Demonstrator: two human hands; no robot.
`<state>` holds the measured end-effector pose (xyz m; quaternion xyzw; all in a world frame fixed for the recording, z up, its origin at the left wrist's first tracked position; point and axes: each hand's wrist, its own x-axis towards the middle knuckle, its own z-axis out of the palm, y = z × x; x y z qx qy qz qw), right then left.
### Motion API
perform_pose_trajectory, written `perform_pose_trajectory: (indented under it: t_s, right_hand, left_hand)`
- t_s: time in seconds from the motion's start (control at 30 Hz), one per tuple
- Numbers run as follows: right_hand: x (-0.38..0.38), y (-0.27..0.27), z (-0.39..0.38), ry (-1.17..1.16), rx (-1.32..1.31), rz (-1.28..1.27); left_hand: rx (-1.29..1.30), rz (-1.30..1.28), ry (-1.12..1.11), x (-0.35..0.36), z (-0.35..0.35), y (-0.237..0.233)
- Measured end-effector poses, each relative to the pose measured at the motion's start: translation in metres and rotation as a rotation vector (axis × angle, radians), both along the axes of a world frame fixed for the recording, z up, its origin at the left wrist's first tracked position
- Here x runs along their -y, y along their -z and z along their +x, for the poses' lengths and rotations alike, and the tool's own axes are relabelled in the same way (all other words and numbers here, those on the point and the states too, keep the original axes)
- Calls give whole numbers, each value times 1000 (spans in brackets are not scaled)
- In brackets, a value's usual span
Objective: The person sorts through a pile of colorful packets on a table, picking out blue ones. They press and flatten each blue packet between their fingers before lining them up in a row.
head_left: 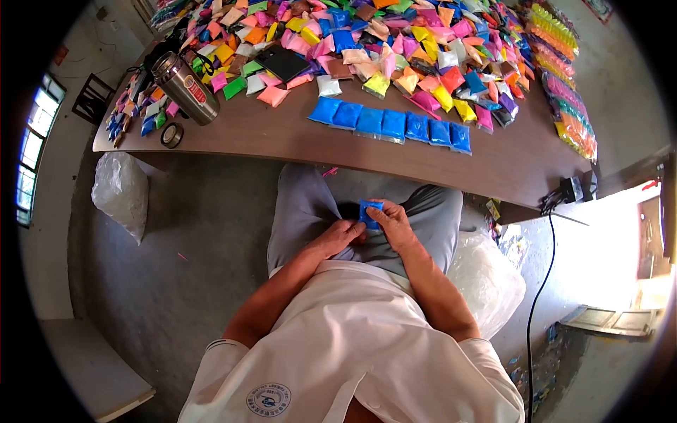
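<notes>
Over my lap, below the table's front edge, I hold a small blue packet (pixel 369 214) in shiny clear wrapping. My right hand (pixel 395 220) grips it from the right, thumb across its face. My left hand (pixel 341 235) is closed at its lower left edge, with some fingers hidden. On the table, a row of several similar blue packets (pixel 393 125) lies side by side near the front edge. Behind them spreads a big heap of small packets (pixel 423 49) in pink, yellow, orange, white, green and other colours.
The brown table (pixel 282 134) carries a steel flask (pixel 185 90), its lid (pixel 171 135) and a black flat device (pixel 283 63). Strips of colourful packets (pixel 564 92) line the right edge. Clear plastic bags (pixel 121 194) stand on both sides; a black cable (pixel 541 303) hangs at right.
</notes>
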<state>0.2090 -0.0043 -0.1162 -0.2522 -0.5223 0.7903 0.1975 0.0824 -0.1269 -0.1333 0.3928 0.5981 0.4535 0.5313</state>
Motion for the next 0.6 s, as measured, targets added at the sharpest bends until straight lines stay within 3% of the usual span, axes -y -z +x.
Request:
perform_pose_trajectory:
  t_s: [0.6]
  right_hand:
    - [-2,14,1,-13,-16,-39]
  left_hand:
    - [-85,-27,85,-1,4,-4]
